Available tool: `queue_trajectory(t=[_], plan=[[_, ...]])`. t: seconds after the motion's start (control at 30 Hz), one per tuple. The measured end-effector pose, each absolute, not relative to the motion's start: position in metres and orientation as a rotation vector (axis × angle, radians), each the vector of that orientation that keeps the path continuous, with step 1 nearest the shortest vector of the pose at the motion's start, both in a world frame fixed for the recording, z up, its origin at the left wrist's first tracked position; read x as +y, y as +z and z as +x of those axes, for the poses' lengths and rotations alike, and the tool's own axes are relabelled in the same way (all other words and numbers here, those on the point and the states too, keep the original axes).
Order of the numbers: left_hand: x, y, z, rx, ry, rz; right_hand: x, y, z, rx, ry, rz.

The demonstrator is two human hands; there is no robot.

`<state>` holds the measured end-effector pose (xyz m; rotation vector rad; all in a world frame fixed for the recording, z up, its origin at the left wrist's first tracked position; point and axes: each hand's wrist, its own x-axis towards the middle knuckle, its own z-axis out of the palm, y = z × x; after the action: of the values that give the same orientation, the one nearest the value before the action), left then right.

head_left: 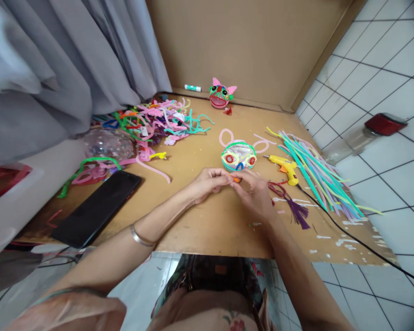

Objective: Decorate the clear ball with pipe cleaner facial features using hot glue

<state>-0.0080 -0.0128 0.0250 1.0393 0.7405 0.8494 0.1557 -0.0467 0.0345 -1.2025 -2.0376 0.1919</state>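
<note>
1. The left hand has thumb and forefinger pressed together at the left end of a small orange piece; whether they grip it is hidden.
2. The right hand pinches the orange piece between its fingertips, above the table and just in front of the unfinished face.
3. That face lies on the table with a green rim, red-centred eyes and a blue loop; pink loops lie beside its top.
4. To its right are a yellow glue gun, its markings too small to read, and a bundle of fuzzy stems. A purple tassel lies nearer the person.
5. At the back, a white-and-green tube carries printing too small to read, left of a red-mouthed face.
6. On the left, a black phone shows no readable writing, near a colourful heap.
</note>
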Motion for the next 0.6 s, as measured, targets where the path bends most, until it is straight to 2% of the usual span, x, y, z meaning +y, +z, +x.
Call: queue_trajectory(t=[0.13, 0.3, 0.6], plan=[[-0.0113, 0.0237, -0.0093, 0.790, 0.843, 1.082, -0.0474, 0.0308, 0.1561, -2.111, 0.176, -1.216], [-0.0129, 0.0217, -0.0062, 0.791, 0.990, 1.054, -0.0483, 0.0310, 0.1557, -1.951, 0.173, -1.246], [-0.0147, 0.0222, -0.0039, 0.783, 1.024, 0.989, -0.0482, 0.0345, 0.1526, -1.843, 0.082, -1.308]])
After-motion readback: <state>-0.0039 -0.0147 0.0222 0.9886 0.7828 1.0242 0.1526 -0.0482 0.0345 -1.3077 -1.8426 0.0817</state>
